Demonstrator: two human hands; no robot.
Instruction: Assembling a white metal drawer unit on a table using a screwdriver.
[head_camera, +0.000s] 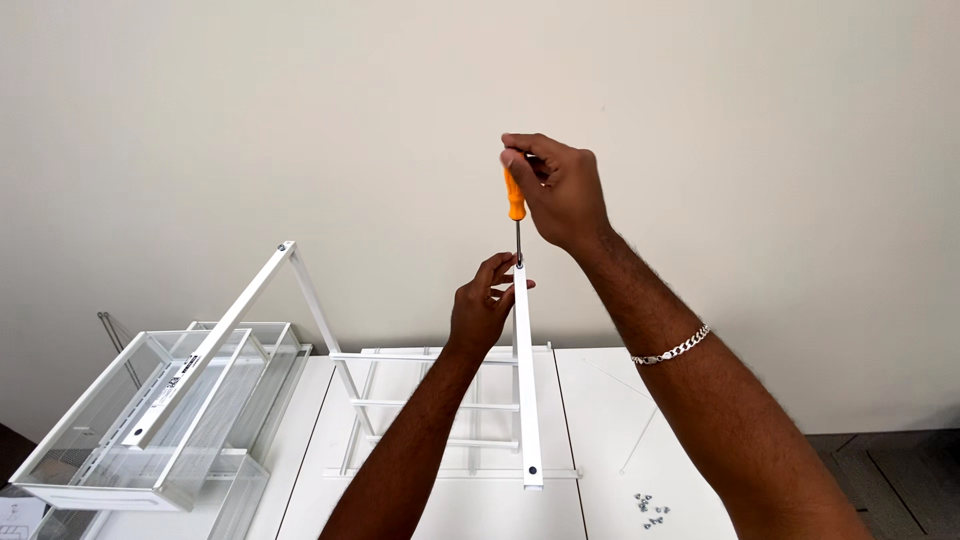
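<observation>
While the right hand grips the orange screwdriver at 12 o'clock, the left hand pinches the rail top; a tilted tip could slip off the screw.

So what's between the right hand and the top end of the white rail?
In the head view, the orange-handled screwdriver: the right hand grips its handle, and its dark shaft runs down to the white rail top, where the left hand steadies it.
</observation>
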